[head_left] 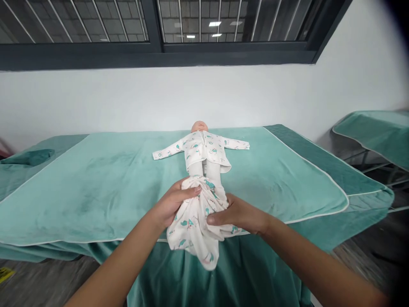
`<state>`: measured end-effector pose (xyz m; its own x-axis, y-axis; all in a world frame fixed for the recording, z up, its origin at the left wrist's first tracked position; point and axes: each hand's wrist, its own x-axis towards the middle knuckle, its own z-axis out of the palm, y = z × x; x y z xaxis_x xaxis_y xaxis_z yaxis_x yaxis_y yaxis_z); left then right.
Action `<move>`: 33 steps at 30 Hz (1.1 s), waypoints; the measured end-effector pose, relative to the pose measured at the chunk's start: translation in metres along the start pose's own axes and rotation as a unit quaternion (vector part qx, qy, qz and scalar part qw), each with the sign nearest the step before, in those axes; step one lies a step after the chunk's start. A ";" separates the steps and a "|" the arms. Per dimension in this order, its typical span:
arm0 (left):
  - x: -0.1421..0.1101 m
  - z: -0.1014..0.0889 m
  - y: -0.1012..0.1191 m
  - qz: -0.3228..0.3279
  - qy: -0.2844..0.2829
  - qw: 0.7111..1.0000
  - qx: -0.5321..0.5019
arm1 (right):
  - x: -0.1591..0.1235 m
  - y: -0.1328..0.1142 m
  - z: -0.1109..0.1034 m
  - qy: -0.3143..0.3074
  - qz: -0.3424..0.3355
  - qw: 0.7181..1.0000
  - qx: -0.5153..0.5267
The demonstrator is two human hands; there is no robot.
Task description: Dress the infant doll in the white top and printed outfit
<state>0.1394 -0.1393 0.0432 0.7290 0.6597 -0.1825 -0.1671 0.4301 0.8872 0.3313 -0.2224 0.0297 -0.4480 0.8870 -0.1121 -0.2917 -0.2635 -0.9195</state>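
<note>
A baby doll lies on its back on a teal blanket, head toward the wall. It wears a white printed top with both sleeves spread out. Its bare white legs run toward me into a bunched pair of white printed trousers. My left hand grips the trousers' left side, fingers closed on the cloth. My right hand pinches the right side with the thumb on top. The loose end of the trousers hangs over the table's near edge.
The blanket covers a long table draped in darker teal, set against a white wall under a barred window. A folded teal cloth lies at the far left. A second covered table stands to the right, across a gap of floor.
</note>
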 end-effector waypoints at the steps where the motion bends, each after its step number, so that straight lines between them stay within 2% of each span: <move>1: -0.001 0.000 -0.003 -0.019 -0.010 1.000 0.010 | -0.001 0.002 -0.003 0.019 -0.014 1.000 0.014; 4: -0.005 0.000 -0.009 -0.093 -0.074 0.991 0.066 | -0.001 0.005 -0.012 0.096 -0.060 0.991 0.075; 6: -0.007 0.002 -0.010 -0.136 -0.126 0.978 0.098 | -0.002 0.008 -0.016 0.118 -0.068 0.985 0.108; 7: -0.007 0.003 -0.010 -0.142 -0.134 0.975 0.103 | -0.003 0.010 -0.016 0.124 -0.068 0.983 0.116; 9: -0.004 0.006 -0.009 -0.126 -0.107 0.982 0.095 | -0.007 0.017 -0.016 0.137 -0.069 0.981 0.116; 12: 0.005 0.009 -0.011 -0.071 -0.018 0.992 0.100 | -0.013 0.032 -0.020 0.145 -0.050 0.985 0.083; 15: 0.019 0.010 -0.016 -0.013 0.052 0.975 0.214 | -0.015 0.049 -0.033 0.199 -0.039 0.979 0.028; 17: 0.027 0.011 -0.021 0.024 0.072 0.940 0.331 | -0.012 0.062 -0.044 0.281 -0.054 0.958 -0.031; 19: 0.034 0.011 -0.026 0.057 0.074 0.884 0.458 | -0.006 0.077 -0.052 0.347 -0.074 0.930 -0.093; 22: 0.038 0.013 -0.029 0.073 0.067 0.795 0.598 | 0.007 0.096 -0.056 0.381 -0.121 0.906 -0.141; 24: 0.037 0.016 -0.029 0.052 0.052 0.770 0.634 | 0.014 0.105 -0.053 0.386 -0.145 0.900 -0.143; 26: 0.035 0.019 -0.026 0.026 0.032 0.775 0.630 | 0.017 0.109 -0.049 0.387 -0.160 0.898 -0.132; 27: 0.034 0.020 -0.023 0.019 0.021 0.788 0.615 | 0.017 0.111 -0.048 0.389 -0.163 0.898 -0.125; 30: 0.031 0.022 -0.015 0.006 -0.017 0.848 0.530 | 0.015 0.112 -0.050 0.393 -0.159 0.899 -0.110; 33: 0.029 0.021 -0.007 -0.041 -0.033 0.902 0.429 | 0.014 0.106 -0.056 0.394 -0.167 0.898 -0.100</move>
<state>0.1752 -0.1357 0.0408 0.7584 0.5969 -0.2617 0.4435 -0.1784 0.8783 0.3417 -0.2169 -0.0904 0.3974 0.9173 0.0240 -0.1048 0.0714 -0.9919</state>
